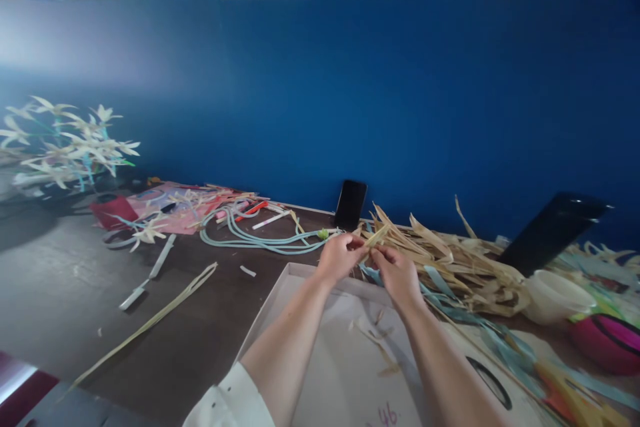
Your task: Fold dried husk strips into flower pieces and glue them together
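Note:
My left hand [341, 256] and my right hand [399, 273] meet above the far edge of a shallow white box lid [325, 353]. Both have their fingers pinched on a small pale yellow strip of dried corn husk [379, 235], which points up and away. The fingers partly hide it. Directly behind and to the right lies a heap of dried corn husks [440, 250], close to my right hand. A few husk scraps [381, 347] rest inside the lid, which has purple handwriting near the bottom.
A phone [351, 203] leans on the blue partition [350, 93]. Left are a coiled light-blue cord [240, 240], a utility knife [149, 273], a split pale stalk [150, 322] and husk flowers [75, 140]. Right are a white bowl [557, 295], a dark tilted panel [553, 230] and a magenta pouch [607, 341].

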`<state>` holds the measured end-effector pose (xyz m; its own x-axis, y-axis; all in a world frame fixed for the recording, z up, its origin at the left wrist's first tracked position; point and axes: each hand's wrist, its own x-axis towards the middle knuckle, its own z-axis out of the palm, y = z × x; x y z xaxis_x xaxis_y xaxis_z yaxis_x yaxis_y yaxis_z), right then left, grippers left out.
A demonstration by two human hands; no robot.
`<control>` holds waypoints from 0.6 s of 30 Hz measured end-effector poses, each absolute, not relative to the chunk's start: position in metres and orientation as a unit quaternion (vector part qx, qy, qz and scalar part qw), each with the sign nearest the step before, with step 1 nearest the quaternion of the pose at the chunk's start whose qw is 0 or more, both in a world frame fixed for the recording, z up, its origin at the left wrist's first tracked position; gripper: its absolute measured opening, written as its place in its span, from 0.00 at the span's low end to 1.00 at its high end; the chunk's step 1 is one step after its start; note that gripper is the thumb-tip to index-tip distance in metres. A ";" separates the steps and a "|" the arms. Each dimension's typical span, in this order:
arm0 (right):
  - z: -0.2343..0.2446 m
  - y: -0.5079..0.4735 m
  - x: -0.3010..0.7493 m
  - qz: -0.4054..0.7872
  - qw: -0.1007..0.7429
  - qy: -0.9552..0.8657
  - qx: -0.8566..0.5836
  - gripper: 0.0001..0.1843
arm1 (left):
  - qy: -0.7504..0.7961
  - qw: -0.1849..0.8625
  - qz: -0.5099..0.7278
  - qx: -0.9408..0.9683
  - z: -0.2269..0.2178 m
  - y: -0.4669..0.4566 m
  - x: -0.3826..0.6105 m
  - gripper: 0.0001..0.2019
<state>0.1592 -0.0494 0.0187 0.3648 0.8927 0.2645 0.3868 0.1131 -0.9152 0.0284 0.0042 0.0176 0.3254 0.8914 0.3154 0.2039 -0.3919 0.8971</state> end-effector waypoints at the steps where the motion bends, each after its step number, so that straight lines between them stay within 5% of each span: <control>1: 0.017 -0.049 0.159 0.235 0.542 -0.515 -0.621 0.18 | 0.388 0.399 0.434 0.708 0.017 0.004 0.029 0.12; 18: 0.013 -0.047 0.163 0.250 0.531 -0.523 -0.618 0.18 | 0.391 0.388 0.439 0.710 0.017 0.004 0.029 0.09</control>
